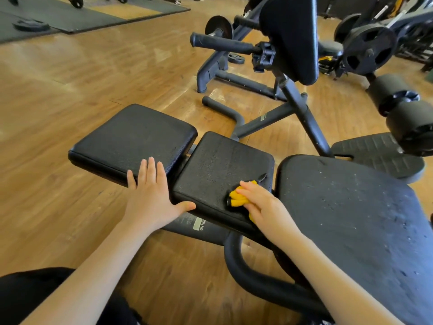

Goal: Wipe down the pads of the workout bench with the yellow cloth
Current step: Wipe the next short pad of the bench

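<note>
The workout bench has three black pads in a row: a left pad (133,137), a middle pad (218,165) and a large right pad (356,214) speckled with pale marks. My right hand (264,207) presses a bunched yellow cloth (237,197) onto the near right corner of the middle pad. My left hand (151,195) lies flat with fingers spread on the near edge of the left pad, its thumb touching the middle pad's front edge.
The bench's black tube frame (248,275) curves below the pads near my legs. Behind stand an upright padded machine (293,36), foam rollers (403,109), a footplate (379,153) and weight plates (367,50). Wooden floor (70,95) lies to the left, with dark mats (61,17) far back.
</note>
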